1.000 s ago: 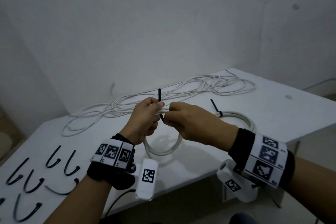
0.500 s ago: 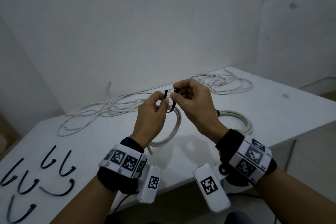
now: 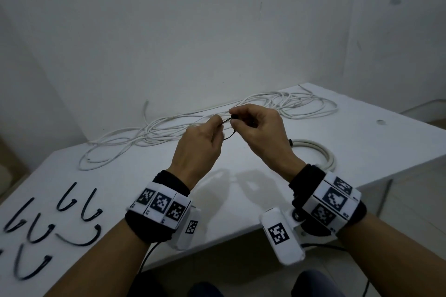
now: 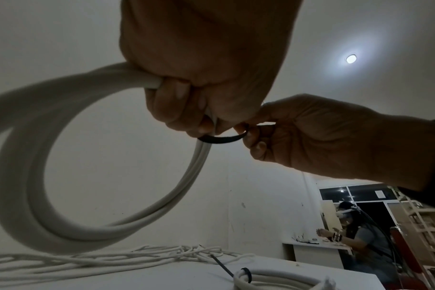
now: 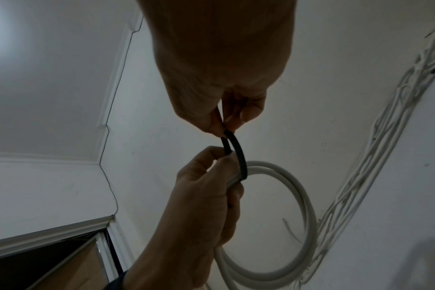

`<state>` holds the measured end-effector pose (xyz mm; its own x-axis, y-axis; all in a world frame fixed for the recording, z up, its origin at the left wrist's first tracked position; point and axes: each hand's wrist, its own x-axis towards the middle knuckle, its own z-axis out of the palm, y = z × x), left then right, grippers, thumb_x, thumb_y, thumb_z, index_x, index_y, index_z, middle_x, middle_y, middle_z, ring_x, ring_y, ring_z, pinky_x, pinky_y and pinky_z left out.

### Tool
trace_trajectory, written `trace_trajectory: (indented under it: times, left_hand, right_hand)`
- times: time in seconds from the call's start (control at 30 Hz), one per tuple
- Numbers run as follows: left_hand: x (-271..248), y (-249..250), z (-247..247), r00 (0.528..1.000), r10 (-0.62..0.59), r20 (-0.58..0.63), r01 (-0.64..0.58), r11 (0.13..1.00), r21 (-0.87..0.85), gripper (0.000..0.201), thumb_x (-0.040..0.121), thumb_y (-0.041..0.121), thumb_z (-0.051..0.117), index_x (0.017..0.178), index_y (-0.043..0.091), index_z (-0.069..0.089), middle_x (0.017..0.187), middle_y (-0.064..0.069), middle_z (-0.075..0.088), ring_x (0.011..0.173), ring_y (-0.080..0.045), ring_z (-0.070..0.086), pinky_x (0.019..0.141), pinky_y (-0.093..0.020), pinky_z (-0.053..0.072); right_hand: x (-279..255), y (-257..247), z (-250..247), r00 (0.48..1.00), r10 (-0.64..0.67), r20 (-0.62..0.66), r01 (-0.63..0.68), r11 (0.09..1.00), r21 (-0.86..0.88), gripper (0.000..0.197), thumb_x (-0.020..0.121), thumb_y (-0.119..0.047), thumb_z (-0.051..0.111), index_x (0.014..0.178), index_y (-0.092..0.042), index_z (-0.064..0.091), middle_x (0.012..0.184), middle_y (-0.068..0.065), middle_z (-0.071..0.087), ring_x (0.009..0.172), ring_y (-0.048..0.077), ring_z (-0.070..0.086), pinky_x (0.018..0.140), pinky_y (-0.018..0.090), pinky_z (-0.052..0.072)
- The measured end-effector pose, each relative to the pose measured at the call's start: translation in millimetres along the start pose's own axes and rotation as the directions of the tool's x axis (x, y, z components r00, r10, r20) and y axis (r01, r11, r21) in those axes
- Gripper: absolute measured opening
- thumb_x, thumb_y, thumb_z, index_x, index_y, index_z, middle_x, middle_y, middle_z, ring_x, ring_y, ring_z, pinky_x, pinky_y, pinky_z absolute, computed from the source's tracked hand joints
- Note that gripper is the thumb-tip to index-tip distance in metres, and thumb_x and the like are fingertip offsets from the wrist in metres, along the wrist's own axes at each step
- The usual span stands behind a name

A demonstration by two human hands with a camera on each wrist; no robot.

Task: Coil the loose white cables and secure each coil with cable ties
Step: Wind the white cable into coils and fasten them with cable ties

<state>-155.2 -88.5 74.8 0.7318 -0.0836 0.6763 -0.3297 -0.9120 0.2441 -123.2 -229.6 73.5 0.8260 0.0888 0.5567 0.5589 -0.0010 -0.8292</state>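
Threading now: left hand [image 3: 198, 144] clutches the coil [image 4: 37, 157], tie [image 5: 238, 155] tail pinched; right hand [image 3: 260, 132] pinches its head at twelve o'clock; next, cinch.

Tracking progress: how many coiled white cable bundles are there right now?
2. The held coil hangs from the left hand, a black tie looped round it; the tied coil lies on the table behind the right hand.
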Motion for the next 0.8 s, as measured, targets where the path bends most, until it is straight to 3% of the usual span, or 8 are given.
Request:
trace_trajectory:
  times: [0.1, 0.23, 0.37, 0.43, 0.53, 0.67, 0.73, 0.8]
  left_hand:
    - [-2, -1, 0, 0.999, 0.045, 0.017, -0.046, 0.997, 0.061, 0.011, 0.096, 0.013, 0.05, 0.093, 0.005, 0.058, 0.053, 0.003, 0.039, 0.055, -0.029, 0.039, 0.051, -0.031, 0.025]
    - [-1, -2, -3, 0.996, 0.091, 0.025, -0.093, 0.991, 0.096, 0.021, 0.095, 0.021, 0.043, 0.091, 0.006, 0.057, 0.054, 0.002, 0.042, 0.051, -0.028, 0.04, 0.049, -0.03, 0.026]
    - [-3, 1, -2, 0.992, 0.105, 0.065, -0.11, 0.99, 0.083, 0.023, 0.094, 0.019, 0.044, 0.103, 0.009, 0.062, 0.056, 0.002, 0.043, 0.054, -0.028, 0.041, 0.049, -0.032, 0.031]
    - [-3, 4, -2, 0.994, 0.075, 0.079, -0.079, 0.996, 0.051, 0.021, 0.095, 0.014, 0.048, 0.108, 0.012, 0.064, 0.055, 0.002, 0.044, 0.055, -0.027, 0.044, 0.05, -0.032, 0.031]
    - [-2, 7, -2, 0.996, 0.003, 0.089, 0.001, 0.999, -0.046, 0.014, 0.096, 0.015, 0.05, 0.098, 0.013, 0.063, 0.052, 0.011, 0.045, 0.051, -0.009, 0.047, 0.047, -0.019, 0.028]
    - [7, 9, -8, 0.976, -0.095, 0.197, 0.141, 0.962, -0.234, 0.02, 0.099, 0.033, 0.047, 0.097, 0.018, 0.061, 0.075, 0.011, 0.068, 0.061, -0.005, 0.057, 0.055, -0.015, 0.038]
    - [8, 12, -11, 0.957, -0.095, 0.273, 0.18, 0.935, -0.306, 0.025, 0.098, 0.045, 0.045, 0.107, 0.025, 0.057, 0.067, 0.011, 0.066, 0.057, -0.003, 0.055, 0.055, -0.022, 0.041]
    - [7, 14, -12, 0.943, -0.067, 0.325, 0.179, 0.928, -0.327, 0.024, 0.096, 0.049, 0.045, 0.105, 0.029, 0.055, 0.049, 0.011, 0.054, 0.043, -0.004, 0.042, 0.045, -0.019, 0.033]
  right_hand:
    - [-2, 1, -2, 0.999, 0.021, 0.043, -0.021, 1.0, -0.016, 0.016, 0.083, -0.003, 0.064, 0.094, -0.011, 0.072, 0.074, 0.001, 0.069, 0.065, 0.009, 0.06, 0.06, 0.019, 0.047]
    - [-1, 4, -6, 0.993, 0.056, 0.104, -0.052, 0.998, -0.036, 0.017, 0.083, -0.004, 0.065, 0.097, -0.009, 0.072, 0.072, -0.01, 0.065, 0.06, -0.004, 0.057, 0.058, 0.01, 0.041]
    - [-3, 4, -7, 0.986, 0.062, 0.153, -0.052, 0.997, -0.064, 0.018, 0.083, -0.004, 0.066, 0.097, -0.01, 0.073, 0.07, -0.009, 0.066, 0.062, 0.008, 0.059, 0.059, 0.019, 0.047]
    - [-3, 5, -8, 0.982, 0.051, 0.181, -0.041, 0.997, -0.06, 0.017, 0.083, -0.003, 0.065, 0.096, -0.01, 0.073, 0.07, -0.008, 0.067, 0.062, 0.005, 0.06, 0.059, 0.018, 0.047]
    - [-4, 5, -11, 0.981, 0.05, 0.19, -0.054, 0.998, 0.016, 0.011, 0.085, -0.001, 0.063, 0.094, -0.006, 0.068, 0.069, 0.005, 0.068, 0.055, 0.005, 0.057, 0.055, 0.014, 0.043]
    - [-4, 7, -10, 0.997, 0.007, 0.072, -0.015, 0.994, 0.112, 0.016, 0.087, -0.004, 0.063, 0.075, -0.008, 0.053, 0.068, 0.022, 0.065, 0.053, 0.015, 0.058, 0.05, 0.02, 0.043]
    - [-2, 9, -11, 0.998, -0.015, 0.063, 0.011, 0.998, 0.065, 0.017, 0.086, -0.008, 0.067, 0.074, -0.004, 0.055, 0.069, 0.02, 0.064, 0.058, 0.016, 0.058, 0.052, 0.02, 0.043]
    - [-1, 10, -11, 0.995, -0.058, 0.08, 0.06, 0.998, -0.026, 0.016, 0.084, -0.011, 0.068, 0.073, -0.005, 0.058, 0.067, 0.007, 0.06, 0.062, 0.013, 0.053, 0.057, 0.022, 0.043]
